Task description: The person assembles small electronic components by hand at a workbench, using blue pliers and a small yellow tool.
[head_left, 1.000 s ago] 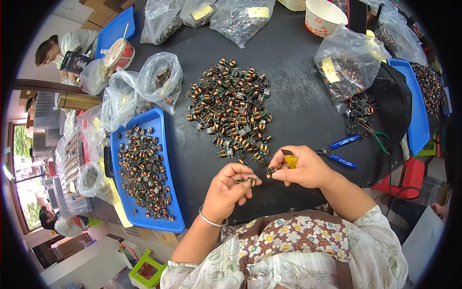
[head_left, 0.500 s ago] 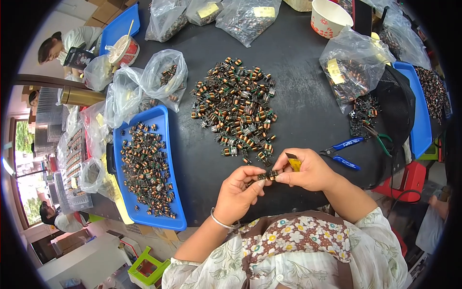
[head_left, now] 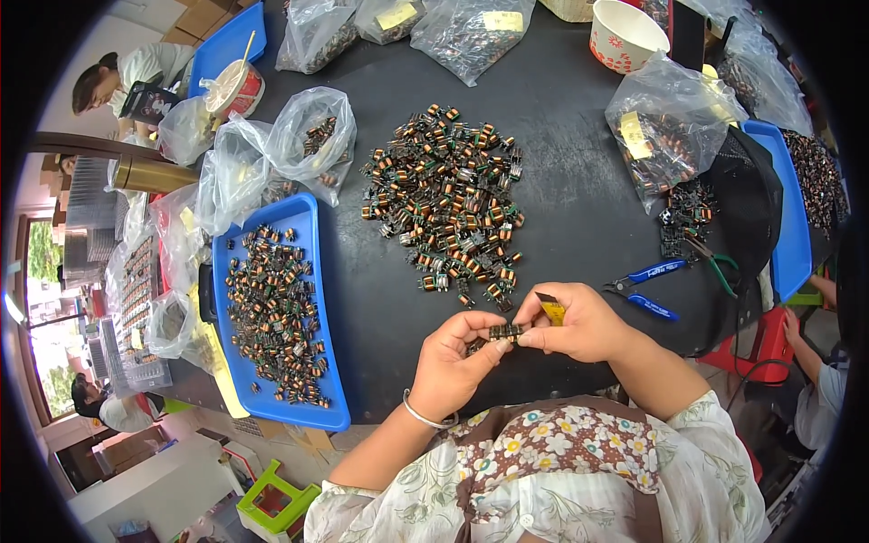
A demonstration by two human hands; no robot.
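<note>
My left hand (head_left: 453, 357) is closed, thumb and fingers pinching several small wire-wound coils (head_left: 505, 333) in a short row above the table's near side. At the row's right end, the fingertips of my right hand (head_left: 587, 328) meet them. A flat yellow piece with a dark end (head_left: 551, 309) sticks up from the right hand, gripped between its fingers; its lower part is hidden. Just beyond my hands spreads a big loose pile of copper-and-black coils (head_left: 448, 199). More coils (head_left: 276, 317) fill a blue tray (head_left: 328, 362) on the left.
Blue-handled cutters (head_left: 654, 271) and green-handled pliers (head_left: 721, 270) lie to the right, near a black cloth bag (head_left: 756, 190). Clear bags of parts (head_left: 665, 118) stand around the edges. A paper bowl (head_left: 626, 36) is at the far right; another person (head_left: 145, 77) sits far left.
My hands stay almost in place, the left fingers shifting slightly on the coils, whose row now lies more level. The view has moved a little. At the far right another person's arm has come into sight.
</note>
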